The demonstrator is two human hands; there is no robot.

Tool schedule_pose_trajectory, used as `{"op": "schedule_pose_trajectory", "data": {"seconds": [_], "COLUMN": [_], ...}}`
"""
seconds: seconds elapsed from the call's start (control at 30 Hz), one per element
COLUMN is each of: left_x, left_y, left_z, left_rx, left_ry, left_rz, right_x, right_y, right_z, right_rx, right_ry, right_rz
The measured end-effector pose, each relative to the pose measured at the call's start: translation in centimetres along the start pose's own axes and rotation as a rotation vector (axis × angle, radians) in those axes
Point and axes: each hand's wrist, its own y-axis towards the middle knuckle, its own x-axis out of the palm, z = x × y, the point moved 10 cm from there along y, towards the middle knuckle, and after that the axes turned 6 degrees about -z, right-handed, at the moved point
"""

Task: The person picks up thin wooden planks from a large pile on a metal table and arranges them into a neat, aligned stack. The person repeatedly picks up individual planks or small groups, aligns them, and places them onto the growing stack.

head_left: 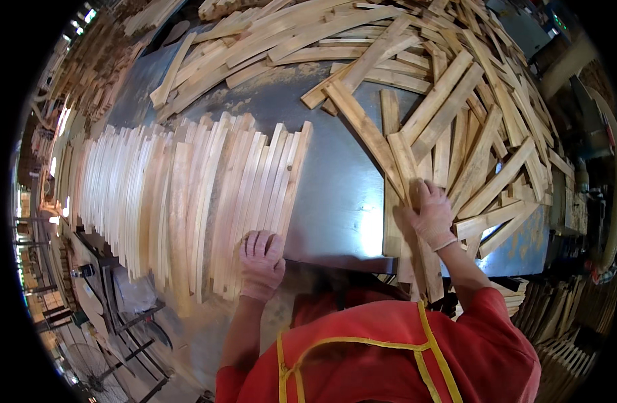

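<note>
Daylight and lamps edge a cluttered wood workshop around a broad metal table [335, 191], its dark top dusted with sawdust toward the far side. On the table's left part stands a row of pale sticks [236, 174], set side by side, near ends overhanging its front edge. Loose planks [476, 160] lie heaped at every angle across the table's right part and along its far side.

A person in a red top with yellow trim [359, 341] stands at the table's front edge, both hands gloved in thin pale pink. At the edge's right part, the right hand [431, 211] appears clamped on a plank [426, 263], thumb to one side and fingers curled over the other. That plank's long axis runs away from the person, its far end leaning slightly left and its near end jutting past the table's front edge.

The right hand is much the nearer to it; it passes beneath that palm. The left hand [262, 263], well apart at the edge's left part, rests with fingers together and bent over the row's right-hand near ends; whether it grips them cannot be told. Between the hands, bare tabletop separates plank and row.
</note>
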Motion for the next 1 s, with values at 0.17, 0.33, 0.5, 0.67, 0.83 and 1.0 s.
{"op": "schedule_pose_trajectory", "data": {"seconds": [0.17, 0.33, 0.5, 0.67, 0.83, 1.0], "left_x": [0.3, 0.5, 1.2, 0.9, 1.9, 2.8], "left_y": [-0.6, -0.7, -1.2, -0.8, -1.9, -1.9], "left_z": [0.0, 0.2, -0.4, 1.9, 1.2, 1.6], "left_rx": [-0.012, -0.060, -0.041, -0.042, -0.017, -0.050], "left_ry": [0.050, 0.017, -0.006, 0.036, 0.134, 0.218], "left_rz": [-0.013, -0.151, -0.159, -0.275, -0.213, -0.236], "right_x": [3.3, 2.3, 6.5, 11.0, 1.7, 4.9], "right_y": [-2.5, -2.6, -0.6, 2.8, 2.9, -2.4], "right_z": [2.6, -4.1, -15.2, -22.0, -12.5, -10.7], "right_rx": [0.286, 0.188, 0.214, 0.010, 0.241, 0.279], "right_ry": [0.141, 0.486, 0.785, 0.786, 0.034, 0.337], "right_rz": [-0.298, -0.105, -0.153, -0.314, 0.163, -0.213]}}
